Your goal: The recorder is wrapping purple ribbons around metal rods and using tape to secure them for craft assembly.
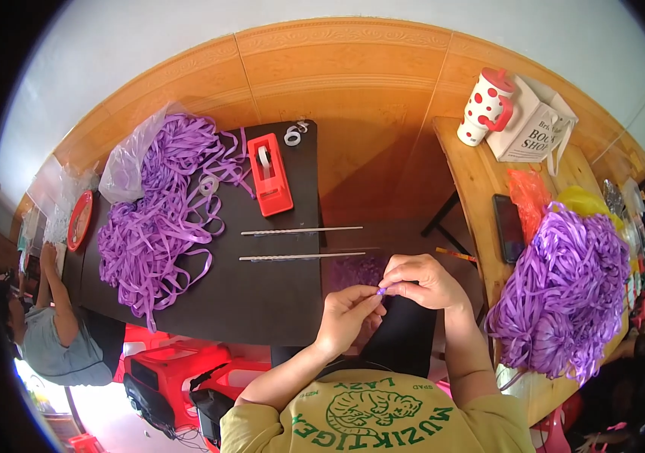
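Both my hands meet over my lap, just off the right edge of the black table (pixel 277 317). My left hand (pixel 346 311) pinches a small piece of purple ribbon (pixel 381 291) between thumb and fingertips. From the other side my right hand (pixel 426 281) closes its fingertips on the same piece. Its exact shape is too small to make out. Two thin pale sticks (pixel 281 232) lie side by side on the table and jut past its right edge. A big tangled heap of purple ribbon (pixel 160 219) covers the table's left part.
A red tape dispenser (pixel 283 198) and small tape rolls (pixel 293 136) are at the table's back. On the wooden table (pixel 481 181) at right sit a phone (pixel 508 226), more purple ribbon (pixel 564 294), a dotted tumbler (pixel 483 109) and a paper bag (pixel 522 132). Another person (pixel 66 340) is far left, near red stools (pixel 179 370).
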`<state>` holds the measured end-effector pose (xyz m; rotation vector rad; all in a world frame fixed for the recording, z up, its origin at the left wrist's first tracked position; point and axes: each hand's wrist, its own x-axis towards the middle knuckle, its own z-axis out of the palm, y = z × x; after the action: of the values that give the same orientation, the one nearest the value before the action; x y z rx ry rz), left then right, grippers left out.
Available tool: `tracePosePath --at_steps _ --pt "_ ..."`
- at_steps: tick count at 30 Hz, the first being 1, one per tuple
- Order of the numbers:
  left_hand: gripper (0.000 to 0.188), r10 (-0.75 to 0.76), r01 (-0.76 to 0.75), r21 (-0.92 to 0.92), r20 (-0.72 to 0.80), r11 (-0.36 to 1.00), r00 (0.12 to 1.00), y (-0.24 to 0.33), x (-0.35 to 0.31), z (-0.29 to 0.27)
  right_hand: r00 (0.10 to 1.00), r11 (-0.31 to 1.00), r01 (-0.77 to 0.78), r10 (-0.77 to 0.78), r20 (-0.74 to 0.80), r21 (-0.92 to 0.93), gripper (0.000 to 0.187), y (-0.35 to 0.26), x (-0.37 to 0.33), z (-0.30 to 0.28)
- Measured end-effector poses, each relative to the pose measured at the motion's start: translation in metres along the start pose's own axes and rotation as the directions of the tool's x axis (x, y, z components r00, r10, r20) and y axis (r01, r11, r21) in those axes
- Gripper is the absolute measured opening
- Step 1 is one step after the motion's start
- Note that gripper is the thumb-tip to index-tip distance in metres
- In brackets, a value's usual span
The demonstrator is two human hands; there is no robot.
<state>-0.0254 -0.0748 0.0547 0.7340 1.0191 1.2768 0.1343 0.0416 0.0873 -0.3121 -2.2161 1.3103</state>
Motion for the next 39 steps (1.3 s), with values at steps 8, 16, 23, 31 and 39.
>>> tracePosePath --at_steps 8,16,23,31,39 --pt "0.011 0.121 -0.101 0.238 -0.068 0.966 0.99 0.009 -0.012 0.006 0.989 0.99 0.108 -0.117 -0.094 -0.092 0.012 -0.011 0.0 0.012" --pt "0.007 0.564 -0.522 0.582 0.129 0.623 0.816 0.016 -0.013 0.003 0.972 0.951 0.205 -0.225 -0.063 -0.233 0.017 -0.027 0.004 0.014" --pt "0.008 0.53 -0.536 0.573 0.199 0.619 0.824 0.023 -0.017 -0.002 0.968 0.928 0.248 -0.244 0.051 -0.278 0.016 -0.031 0.006 0.012" --pt "0.008 0.421 -0.403 0.458 0.067 0.792 0.904 0.015 -0.019 0.0 0.98 0.966 0.186 -0.195 -0.036 -0.182 0.016 -0.031 0.006 0.02" --pt "0.008 0.392 -0.365 0.413 0.021 0.834 0.92 0.014 -0.015 0.002 0.98 0.977 0.148 -0.166 -0.111 -0.156 0.019 -0.025 0.0 0.024"
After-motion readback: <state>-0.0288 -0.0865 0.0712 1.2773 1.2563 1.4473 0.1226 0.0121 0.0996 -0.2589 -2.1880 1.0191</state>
